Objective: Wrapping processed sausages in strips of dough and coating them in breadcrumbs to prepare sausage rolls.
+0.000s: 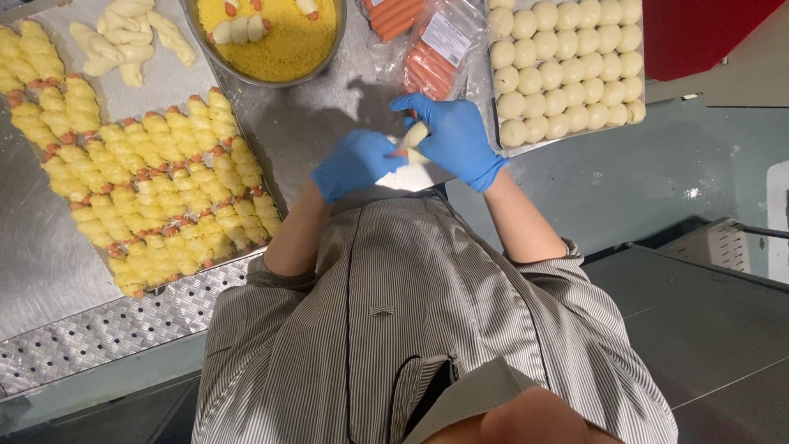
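Both gloved hands, left hand (pixel 355 163) and right hand (pixel 454 136), clamped together on dough-wrapped sausage (pixel 413 138). Keep wraps snug, even. Crumb bowl (pixel 333 51) at 11 o'clock.

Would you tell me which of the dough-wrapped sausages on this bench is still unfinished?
The dough-wrapped sausage between the left hand and right hand, both in blue gloves. It is pale and bare, whereas the crumbed rolls on the tray are coated yellow.

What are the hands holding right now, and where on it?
Both hands, left hand and right hand, hold a dough-wrapped sausage between them: the right fingers grip its upper dough end, the left its lower end.
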